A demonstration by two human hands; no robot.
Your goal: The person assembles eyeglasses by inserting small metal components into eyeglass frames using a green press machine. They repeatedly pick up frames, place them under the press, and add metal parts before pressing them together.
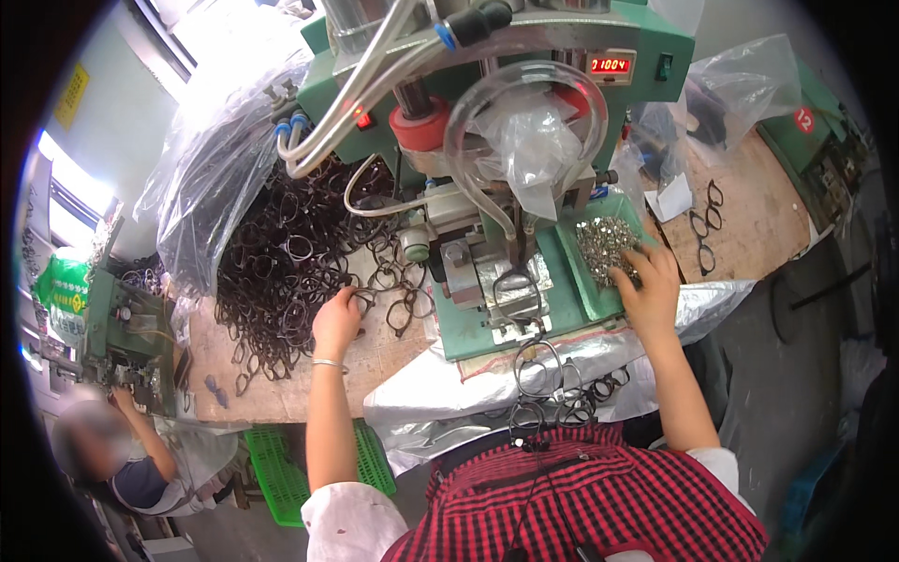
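Note:
My left hand (337,325) is at the right edge of a big heap of dark ring-shaped frames (281,253), which look like eyeglass frames. Its thumb and fingertips are closed at the edge of one dark frame (364,301). My right hand (650,288) reaches into a green tray (604,305), fingers bent and apart, touching small silvery metal parts (604,245). Between my hands stands a green press machine (449,348). A dark frame (517,292) sits at its work spot, and several more frames (538,370) lie just in front.
Silver sheeting (412,398) covers the bench's front edge. More frames (702,245) lie on the right-hand board. Clear hoses (361,112) loop at the machine's left. A green basket (279,473) is below the bench. Another person (140,459) works at a machine on the far left.

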